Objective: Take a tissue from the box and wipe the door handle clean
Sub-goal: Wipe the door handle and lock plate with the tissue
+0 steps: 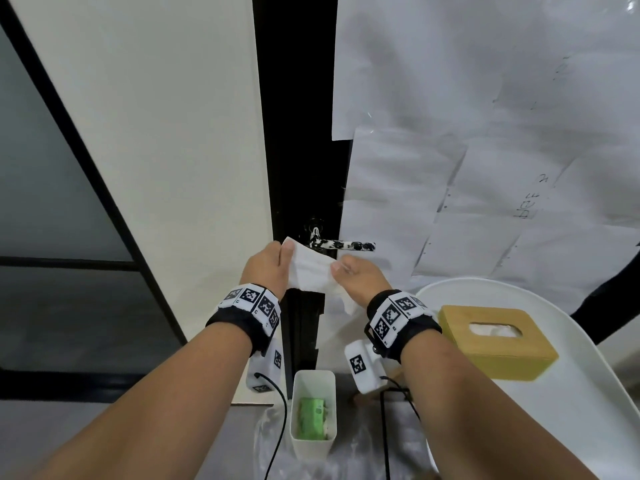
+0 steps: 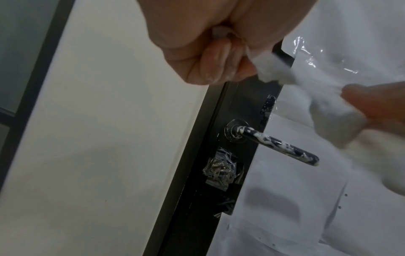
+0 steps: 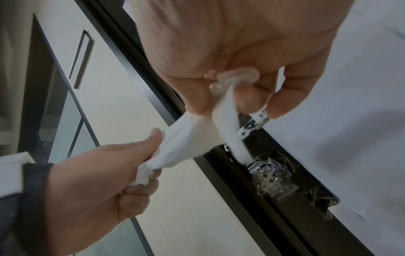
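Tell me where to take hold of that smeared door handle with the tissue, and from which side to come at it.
Judging by its pose, wrap the tissue round the lever bar of the door handle, near the free right end, coming from below and in front where both hands hold the tissue. The bar lies level and sticks out clear of the door, so fingers can close round it; white smears run along its whole length.
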Demonstrator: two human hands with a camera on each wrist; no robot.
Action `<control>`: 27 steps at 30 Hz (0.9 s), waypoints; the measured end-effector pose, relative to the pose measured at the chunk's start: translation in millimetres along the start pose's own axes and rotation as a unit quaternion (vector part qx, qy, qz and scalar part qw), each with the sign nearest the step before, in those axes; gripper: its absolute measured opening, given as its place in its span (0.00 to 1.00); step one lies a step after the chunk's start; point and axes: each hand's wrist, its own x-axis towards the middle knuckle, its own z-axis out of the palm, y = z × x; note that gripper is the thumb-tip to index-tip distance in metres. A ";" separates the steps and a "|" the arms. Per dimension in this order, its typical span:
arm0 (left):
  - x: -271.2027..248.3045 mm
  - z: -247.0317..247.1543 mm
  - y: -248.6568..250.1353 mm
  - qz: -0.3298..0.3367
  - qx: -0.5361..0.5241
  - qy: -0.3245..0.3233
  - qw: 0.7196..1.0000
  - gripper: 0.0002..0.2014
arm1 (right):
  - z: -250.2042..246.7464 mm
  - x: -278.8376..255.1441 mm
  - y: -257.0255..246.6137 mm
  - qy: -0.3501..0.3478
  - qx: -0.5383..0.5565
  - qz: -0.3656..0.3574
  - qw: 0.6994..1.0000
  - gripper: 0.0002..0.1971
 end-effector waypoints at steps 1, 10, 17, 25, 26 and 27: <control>1.7 -1.0 -0.7 0.001 0.002 -0.003 1.000 0.26 | 0.0 1.1 -0.6 0.007 0.009 -0.002 1.000 0.18; 20.3 -6.9 8.1 -0.004 -0.034 0.010 0.999 0.16 | -14.3 18.4 -10.4 0.037 -0.008 -0.002 0.999 0.12; 46.4 -13.5 18.5 -0.038 -0.044 0.090 0.994 0.10 | -26.5 43.3 -14.4 0.023 -0.045 -0.026 0.998 0.16; 60.0 3.3 19.7 -0.062 -0.005 0.073 0.995 0.11 | -28.3 64.1 -7.7 0.019 -0.069 -0.045 0.996 0.24; 60.4 3.4 18.6 -0.062 -0.010 0.080 0.995 0.11 | -26.9 66.2 -5.6 0.017 -0.064 -0.045 0.997 0.23; 61.1 3.3 17.6 -0.062 -0.017 0.089 0.994 0.10 | -25.8 68.6 -3.7 0.013 -0.061 -0.045 0.997 0.20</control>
